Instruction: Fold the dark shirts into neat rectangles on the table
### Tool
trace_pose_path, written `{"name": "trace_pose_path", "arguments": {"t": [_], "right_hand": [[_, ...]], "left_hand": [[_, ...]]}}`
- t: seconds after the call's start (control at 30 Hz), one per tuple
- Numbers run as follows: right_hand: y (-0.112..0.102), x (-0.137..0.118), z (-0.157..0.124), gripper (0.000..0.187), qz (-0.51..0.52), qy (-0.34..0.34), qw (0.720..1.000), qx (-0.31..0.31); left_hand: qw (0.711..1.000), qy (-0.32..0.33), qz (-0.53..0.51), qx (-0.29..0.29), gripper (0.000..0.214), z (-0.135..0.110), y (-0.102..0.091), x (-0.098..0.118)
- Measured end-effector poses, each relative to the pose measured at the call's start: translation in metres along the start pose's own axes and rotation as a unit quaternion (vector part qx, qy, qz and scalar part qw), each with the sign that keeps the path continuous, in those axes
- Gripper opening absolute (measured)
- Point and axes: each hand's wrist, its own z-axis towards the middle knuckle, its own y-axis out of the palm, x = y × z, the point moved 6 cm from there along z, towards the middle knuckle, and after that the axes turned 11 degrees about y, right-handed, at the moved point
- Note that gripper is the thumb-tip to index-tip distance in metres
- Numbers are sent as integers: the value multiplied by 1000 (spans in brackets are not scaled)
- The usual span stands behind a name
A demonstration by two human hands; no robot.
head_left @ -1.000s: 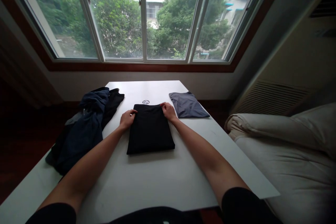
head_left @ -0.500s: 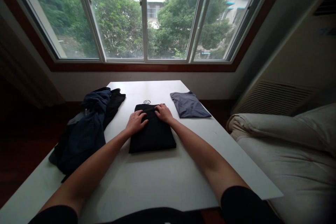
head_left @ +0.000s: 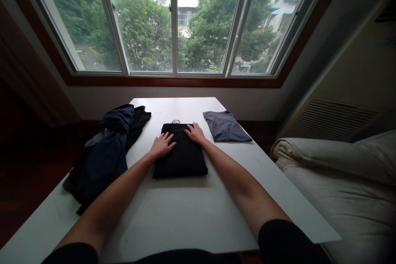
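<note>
Over my feed, I have the left hand [head_left: 162, 146] and right hand [head_left: 196, 133] flat, fingers spread, on the folded black cloth rectangle [head_left: 182, 160], midway across the smooth white table [head_left: 179, 214]. A thin dark loop [head_left: 176, 121], possibly cord, shows just beyond the cloth's far edge.

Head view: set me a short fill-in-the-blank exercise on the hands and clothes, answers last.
The left hand and the right hand rest on a folded garment coloured ____.
From the person's side, the grey cloth lies to that garment's ____.
The clothes heap lies on the ____ side of the table.
Missing words: black; right; left.
</note>
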Motion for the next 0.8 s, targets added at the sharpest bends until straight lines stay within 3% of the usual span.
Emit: {"name": "trace_pose_path", "arguments": {"t": [0.13, 0.33, 0.5, 0.57, 0.67, 0.8], "right_hand": [[0, -26, -36, 60, -16, -77, 997, 22], [15, -54, -128, 62, -8, -189, 980, -58], [16, -67, -191, 70, -16, -321, 943, -84], [18, -67, -195, 71, -26, -337, 937, -91], [19, -65, -179, 69, -35, -328, 941, -83], [19, -55, -147, 76, -37, -300, 952, -50]], "left_hand": [[1000, 4, 2, 14, 65, -1, 1, -1], [997, -66, -3, 38, 56, -2, -5, -18], [992, -103, -1, 76, 51, -10, -15, -24], [990, -89, 13, 104, 47, -14, -23, -20], [988, -41, 30, 147, 41, -19, -39, -6], [988, 68, -19, 134, 42, -24, -46, 26]]}}
